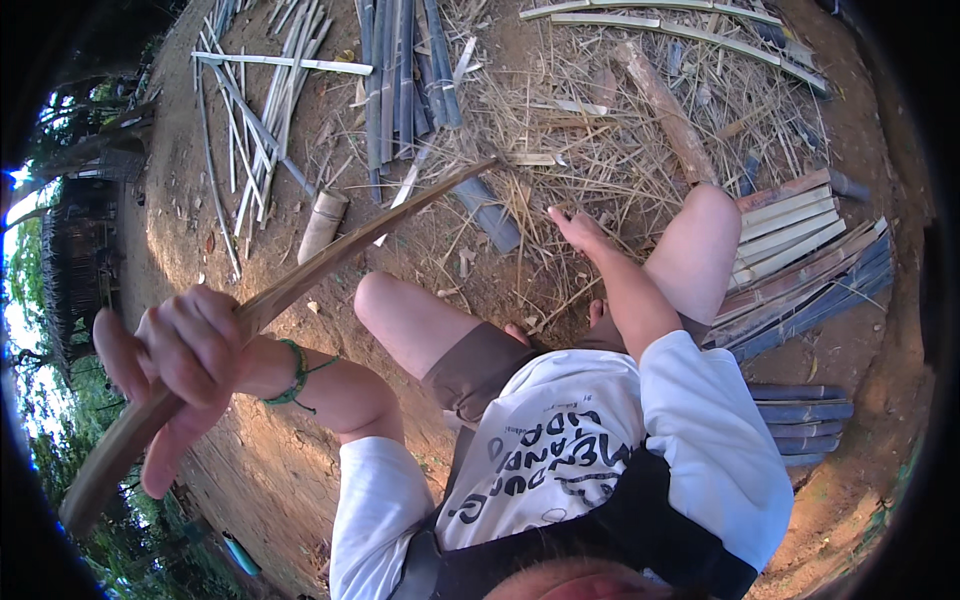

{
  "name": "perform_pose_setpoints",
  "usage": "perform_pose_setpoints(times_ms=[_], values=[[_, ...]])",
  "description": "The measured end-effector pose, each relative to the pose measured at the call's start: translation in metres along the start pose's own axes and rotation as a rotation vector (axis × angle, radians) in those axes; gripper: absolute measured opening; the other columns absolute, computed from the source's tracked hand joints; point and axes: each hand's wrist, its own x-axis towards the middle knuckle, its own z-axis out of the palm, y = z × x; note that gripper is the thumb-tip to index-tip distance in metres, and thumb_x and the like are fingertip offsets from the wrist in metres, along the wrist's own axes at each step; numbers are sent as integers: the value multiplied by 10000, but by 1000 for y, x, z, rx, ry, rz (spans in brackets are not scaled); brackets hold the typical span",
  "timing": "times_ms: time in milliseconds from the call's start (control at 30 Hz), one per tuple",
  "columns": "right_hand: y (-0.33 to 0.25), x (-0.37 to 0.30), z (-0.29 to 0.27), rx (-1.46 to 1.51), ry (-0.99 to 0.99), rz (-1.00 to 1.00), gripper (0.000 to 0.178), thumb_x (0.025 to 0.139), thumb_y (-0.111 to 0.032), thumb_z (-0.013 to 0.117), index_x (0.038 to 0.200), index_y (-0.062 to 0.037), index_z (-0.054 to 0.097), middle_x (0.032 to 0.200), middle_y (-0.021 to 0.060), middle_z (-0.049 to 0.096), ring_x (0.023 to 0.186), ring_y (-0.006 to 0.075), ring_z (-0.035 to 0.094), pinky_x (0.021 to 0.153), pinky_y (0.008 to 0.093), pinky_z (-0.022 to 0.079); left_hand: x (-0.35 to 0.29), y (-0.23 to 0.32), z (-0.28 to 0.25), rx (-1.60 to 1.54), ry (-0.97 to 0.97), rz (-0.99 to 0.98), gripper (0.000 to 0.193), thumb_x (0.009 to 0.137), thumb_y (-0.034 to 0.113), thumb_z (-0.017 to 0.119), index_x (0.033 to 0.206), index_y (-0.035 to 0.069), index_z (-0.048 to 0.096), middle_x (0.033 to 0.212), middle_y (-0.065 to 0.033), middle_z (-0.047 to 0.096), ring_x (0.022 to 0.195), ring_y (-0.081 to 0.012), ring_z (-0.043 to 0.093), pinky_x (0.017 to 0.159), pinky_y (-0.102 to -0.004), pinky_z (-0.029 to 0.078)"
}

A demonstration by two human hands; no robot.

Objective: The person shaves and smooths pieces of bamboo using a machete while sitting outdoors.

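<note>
My left hand [190, 350], with a green string bracelet at its wrist, is raised at the left. Its fingers wrap round a long brown wooden stick [335, 255]. The stick slants up to the right, and its thicker lower end bends down past my palm. Between my bent knees my right hand [582, 232] reaches forward over straw-like bamboo shavings [545, 185]. A finger or the thumb stretches out from it, and nothing shows in its grasp. A dark split bamboo piece [487, 212] lies on the ground just left of that hand.
Thin pale strips [285, 110] and dark bamboo lengths [400, 80] lie ahead to the left. A short bamboo section [323, 225] rests nearer. A log [668, 115] lies among the shavings. Bamboo slats [800, 270] are piled on my right, with more dark pieces [800, 412] behind.
</note>
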Motion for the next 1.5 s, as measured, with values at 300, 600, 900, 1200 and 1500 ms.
perform_pose_setpoints(times_ms=[300, 600, 900, 1200, 1500], values=[[-65, -93, 4, 69, -2, -421, 822, 902, -749, 410, 733, 11, 673, 543, 95, 578, 508, 224, 607, 515, 397, 469, -19, 1, -4, 149, 623, 210, 681, 782, 766, 571, 655, 97, 569, 666, 20, 380, 612, -107, 355, 506, -225, 304], [-107, -197, 19, 231, 88, -987, 611, 977, -538, 483, 818, 27, 654, 492, 98, 518, 435, 222, 522, 481, 377, 405, -20, -14, 18, 376, 773, 348, 785, 798, 853, 433, 765, 78, 558, 549, 3, 402, 478, -83, 345, 394, -203, 258], [-32, -64, 50, 312, -54, -121, 796, 923, -733, 382, 611, -35, 607, 583, 105, 612, 547, 225, 640, 494, 411, 465, -10, -21, 22, 300, 721, 326, 750, 813, 817, 487, 679, 82, 553, 538, 5, 387, 476, -87, 331, 401, -209, 240], [-31, -63, 61, 181, 261, -642, 749, 923, -688, 435, 802, 7, 687, 641, 227, 633, 699, 426, 657, 658, 492, 501, -11, -18, 7, 347, 586, 295, 884, 597, 947, 471, 820, 99, 583, 550, 15, 403, 471, -79, 340, 412, -204, 263], [12, -24, 90, 114, 350, -96, 777, 892, -706, 463, 927, 31, 708, 851, 243, 699, 831, 398, 690, 749, 471, 520, -29, -1, -1, 557, 815, 330, 752, 752, 861, 429, 777, 122, 566, 542, 1, 419, 463, -99, 396, 409, -208, 316]])
